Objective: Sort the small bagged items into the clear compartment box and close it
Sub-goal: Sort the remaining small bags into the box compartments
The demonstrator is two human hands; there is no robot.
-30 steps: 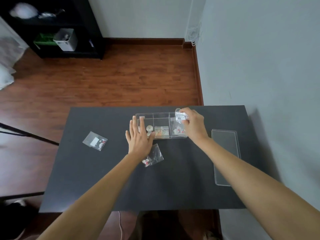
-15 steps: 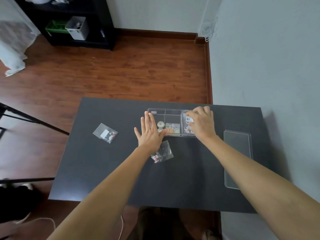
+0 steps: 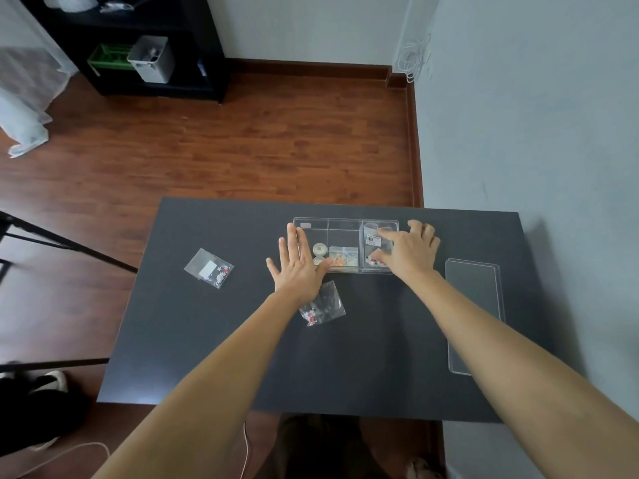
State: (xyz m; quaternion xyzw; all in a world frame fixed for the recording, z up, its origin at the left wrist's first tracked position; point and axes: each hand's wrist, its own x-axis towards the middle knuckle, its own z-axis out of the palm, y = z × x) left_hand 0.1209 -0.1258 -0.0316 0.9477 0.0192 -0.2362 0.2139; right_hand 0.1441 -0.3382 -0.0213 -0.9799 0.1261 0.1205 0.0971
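The clear compartment box [image 3: 342, 224] stands open at the far middle of the black table [image 3: 242, 357]. My left hand [image 3: 299, 267] lies flat, fingers spread, against the box's left end. Over the right compartment my right hand [image 3: 408, 252] presses its fingertips on a small bag with a barcode label [image 3: 372, 240] lying inside. The middle compartment holds a bag of orange bits [image 3: 342, 255], the left one two pale round pieces [image 3: 320, 249]. One small bag [image 3: 323, 305] lies just behind my left wrist, another bag [image 3: 209, 268] sits further left. The clear lid [image 3: 473, 305] lies at the right.
A grey wall runs close along the table's right edge. Beyond the table is wooden floor with a black shelf unit [image 3: 138, 46] at the far left. A black stand's legs [image 3: 52, 240] reach in from the left.
My right hand brought the labelled bag down from above the box into the right compartment and now presses it with opened fingers. My left hand stayed flat by the box.
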